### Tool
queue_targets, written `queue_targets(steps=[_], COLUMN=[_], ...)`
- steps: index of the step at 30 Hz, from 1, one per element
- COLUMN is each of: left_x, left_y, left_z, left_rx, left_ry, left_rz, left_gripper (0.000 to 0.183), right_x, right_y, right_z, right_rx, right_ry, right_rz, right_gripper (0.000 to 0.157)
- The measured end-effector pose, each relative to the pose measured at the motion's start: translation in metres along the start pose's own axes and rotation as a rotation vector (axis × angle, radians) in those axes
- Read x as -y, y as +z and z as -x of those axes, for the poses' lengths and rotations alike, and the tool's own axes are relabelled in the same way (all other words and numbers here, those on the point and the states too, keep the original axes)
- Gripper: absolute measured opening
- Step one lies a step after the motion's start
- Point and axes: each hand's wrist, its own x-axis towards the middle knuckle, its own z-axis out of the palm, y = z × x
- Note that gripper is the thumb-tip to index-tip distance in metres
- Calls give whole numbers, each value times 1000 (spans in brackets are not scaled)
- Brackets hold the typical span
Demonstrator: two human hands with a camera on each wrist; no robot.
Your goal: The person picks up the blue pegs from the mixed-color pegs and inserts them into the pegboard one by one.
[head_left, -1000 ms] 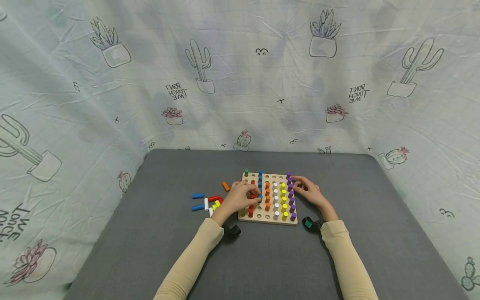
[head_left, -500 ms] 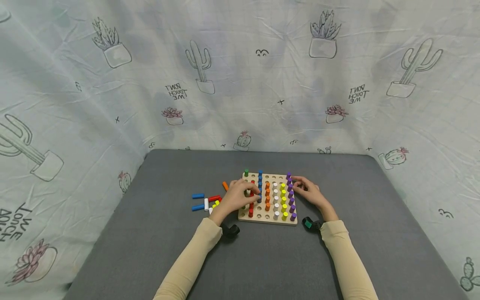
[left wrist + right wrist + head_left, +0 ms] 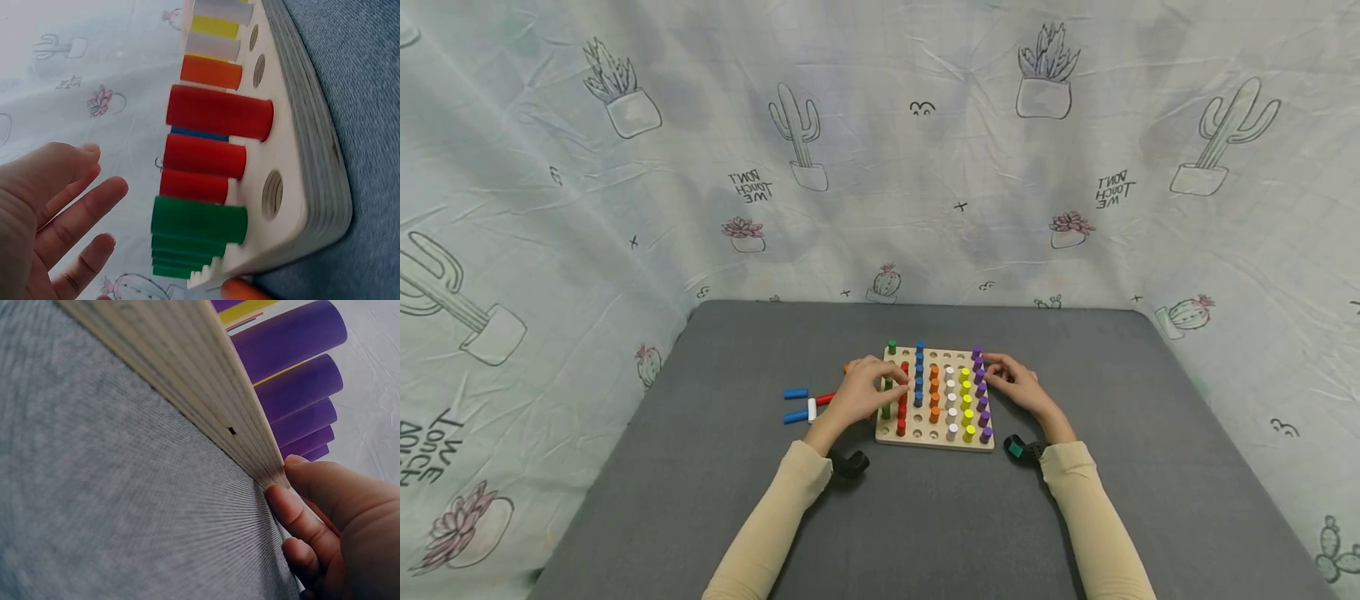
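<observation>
A wooden pegboard [image 3: 936, 444] carries upright pegs in columns by colour: green, red, blue, orange, white, yellow and purple. Over its left side hovers my left hand [image 3: 859, 393], thumb and fingers apart. The left wrist view shows that hand [image 3: 62, 219] beside the green pegs [image 3: 200, 219] and red pegs [image 3: 219, 112], with nothing in it. At the board's right edge, my right hand [image 3: 1017, 383] grips the rim behind the purple pegs [image 3: 981, 403]. In the right wrist view, the thumb and a finger of this hand [image 3: 337, 525] touch the board's edge [image 3: 206, 387].
Loose pegs lie on the grey tabletop left of the board: two blue pegs [image 3: 795, 393], a white peg [image 3: 812, 409] and a red peg [image 3: 824, 399]. The left hand hides others there. A patterned cloth [image 3: 880, 150] hangs behind the table.
My left hand has let go of a blue peg in the blue column and moved left, back over the green and red columns. My right hand stays at the board's edge.
</observation>
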Motion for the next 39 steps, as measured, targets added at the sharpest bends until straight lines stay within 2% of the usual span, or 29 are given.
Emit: queue_targets(steps=[8, 13, 19, 25, 30, 39], left_x=[3, 9, 18, 30, 36, 44], left_y=[-12, -17, -26, -34, -41, -50], left_z=[9, 13, 18, 25, 32, 45], left_rx=[-25, -36, -66, -61, -70, -93], left_ry=[-14, -26, -33, -66, -85, -131], left_rz=[14, 22, -3, -13, -45, -81], left_gripper=[9, 11, 13, 13, 14, 13], right_x=[1, 1, 1, -17, -39, -42], right_y=[1, 1, 1, 6, 9, 7], right_z=[1, 2, 2, -2, -7, -9], right_rx=[-18, -20, -6, -26, -37, -5], right_ry=[0, 17, -6, -35, -4, 15], right_rz=[-6, -6, -4, -18, -13, -31], right_gripper=[37, 37, 37, 37, 37, 39])
